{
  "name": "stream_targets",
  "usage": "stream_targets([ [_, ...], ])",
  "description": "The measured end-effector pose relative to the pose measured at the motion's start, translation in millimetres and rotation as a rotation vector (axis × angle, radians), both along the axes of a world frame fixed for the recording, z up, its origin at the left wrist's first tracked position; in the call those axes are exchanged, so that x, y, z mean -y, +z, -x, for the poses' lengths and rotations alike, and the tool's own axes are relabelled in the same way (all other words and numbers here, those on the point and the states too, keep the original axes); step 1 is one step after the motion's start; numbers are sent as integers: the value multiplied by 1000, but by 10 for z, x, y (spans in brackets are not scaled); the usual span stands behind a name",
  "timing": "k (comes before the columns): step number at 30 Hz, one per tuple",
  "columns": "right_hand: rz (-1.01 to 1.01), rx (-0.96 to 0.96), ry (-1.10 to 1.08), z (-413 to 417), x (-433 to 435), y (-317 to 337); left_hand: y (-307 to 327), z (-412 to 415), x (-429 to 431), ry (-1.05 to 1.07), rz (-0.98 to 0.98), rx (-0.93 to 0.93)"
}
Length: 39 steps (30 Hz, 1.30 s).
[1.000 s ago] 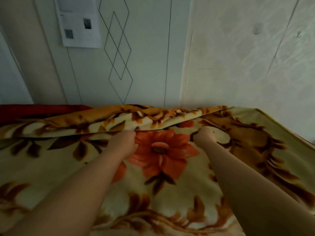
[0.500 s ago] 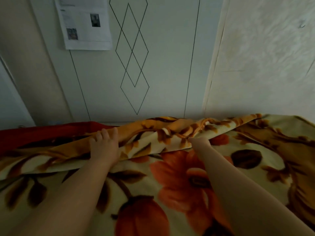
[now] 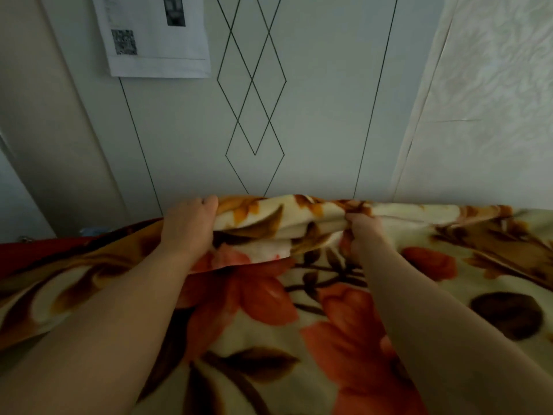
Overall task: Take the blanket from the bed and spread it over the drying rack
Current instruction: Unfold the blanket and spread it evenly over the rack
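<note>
My left hand [image 3: 187, 227] has shifted from resting flat on the folded far edge of the blanket [image 3: 269, 330] to curling over it, fingers wrapped around the fold. My right hand [image 3: 363, 232] stays closed on the same fold, just beside it. The fold now sits bunched and raised between my 2 hands, in front of the wall panel [image 3: 299, 130]. The rest lies spread below my arms. I judge the grip set for pulling; no drying rack is in view.

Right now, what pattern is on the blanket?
Big orange-red flowers and brown leaves on cream blanket, seen in the head view.
</note>
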State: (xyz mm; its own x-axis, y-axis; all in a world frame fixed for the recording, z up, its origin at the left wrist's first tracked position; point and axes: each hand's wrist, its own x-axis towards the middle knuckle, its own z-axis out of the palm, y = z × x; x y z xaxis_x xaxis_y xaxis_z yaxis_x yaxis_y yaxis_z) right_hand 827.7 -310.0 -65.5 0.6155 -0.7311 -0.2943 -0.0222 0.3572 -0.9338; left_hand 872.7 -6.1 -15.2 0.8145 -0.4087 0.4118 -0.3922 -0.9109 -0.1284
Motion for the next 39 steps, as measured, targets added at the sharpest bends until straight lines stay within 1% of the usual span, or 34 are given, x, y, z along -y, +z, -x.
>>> stream_targets([
  [2, -12, 88, 6, -228, 49, 98, 117, -247, 21, -8, 39, 70],
  [3, -8, 98, 8, -313, 63, 121, 158, -359, 34, -17, 53, 109],
  [5, -2, 102, 28, -469, 84, 93, 157, -587, 79, -16, 55, 173],
  [7, 28, 43, 106, -538, 63, 12, 53, -697, 119, 24, 22, 192],
  [8, 31, -11, 152, -536, 36, -61, -63, -731, 141, 59, -10, 165],
  [9, 24, -81, 190, -486, -8, -110, -188, -731, 152, 103, -54, 97],
  [11, -9, -184, 274, -355, -128, -214, -483, -695, 178, 172, -171, -93],
  [12, -14, -221, 310, -310, -153, -303, -619, -677, 196, 189, -204, -150],
  [14, 21, -275, 322, -247, -172, -466, -736, -632, 232, 188, -191, -191],
  [17, 82, -313, 324, -158, -175, -538, -682, -568, 263, 185, -156, -187],
  [23, 216, -393, 441, 61, -379, -391, -612, -171, 176, 159, -58, -200],
  [25, 193, -382, 490, 197, -510, -355, -599, 41, 97, 170, -50, -235],
  [27, 127, -357, 539, 344, -669, -294, -602, 236, 12, 183, -42, -249],
  [28, 139, -346, 560, 423, -732, -279, -600, 387, -43, 195, -43, -251],
  [30, 230, -373, 578, 556, -862, -265, -603, 629, -145, 216, -36, -270],
  [32, 307, -372, 622, 740, -998, -253, -608, 915, -292, 265, -33, -307],
  [34, 291, -340, 678, 956, -1194, -217, -610, 1227, -484, 326, -37, -346],
  [36, 341, -334, 725, 1148, -1346, -212, -632, 1466, -672, 369, -42, -372],
  [38, 380, -317, 695, 1363, -1518, -187, -645, 1731, -883, 422, -53, -390],
  [39, 426, -331, 732, 1427, -1610, -221, -654, 1872, -999, 452, -59, -410],
])
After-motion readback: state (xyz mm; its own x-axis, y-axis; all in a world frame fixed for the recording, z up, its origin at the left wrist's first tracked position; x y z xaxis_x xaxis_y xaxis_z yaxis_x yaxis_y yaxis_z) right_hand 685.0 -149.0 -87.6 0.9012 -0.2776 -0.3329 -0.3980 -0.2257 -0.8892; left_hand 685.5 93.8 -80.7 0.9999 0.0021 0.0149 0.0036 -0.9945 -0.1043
